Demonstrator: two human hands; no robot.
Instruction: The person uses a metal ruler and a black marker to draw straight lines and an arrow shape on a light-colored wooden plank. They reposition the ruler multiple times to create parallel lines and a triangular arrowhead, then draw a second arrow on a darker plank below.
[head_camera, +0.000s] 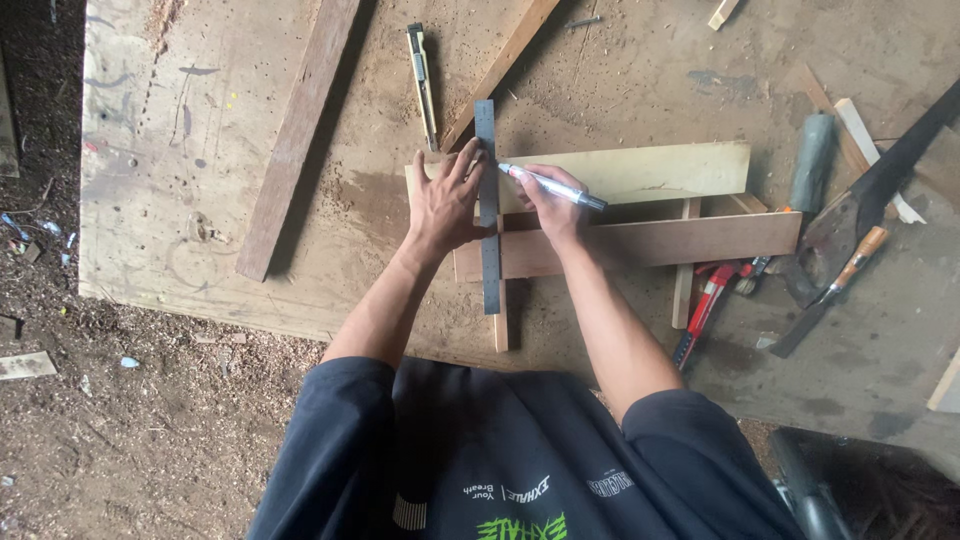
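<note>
My left hand (443, 200) lies flat with fingers spread, pressing a dark metal ruler (488, 255) that stands crosswise over a pale wooden board (660, 168). My right hand (548, 205) grips a silver marker pen (555, 187), its tip touching the pale board right beside the ruler's edge. A browner plank (680, 243) lies just below the pale board, under the ruler too. Thin wooden strips (684, 290) support both boards from beneath.
A long brown plank (296, 135) and a thin batten (500, 65) lie at the back left. A utility knife (422, 80) rests between them. At the right are a red-handled tool (708, 300), a grey cylinder (810, 160), a chisel (850, 265) and a large dark blade (905, 150).
</note>
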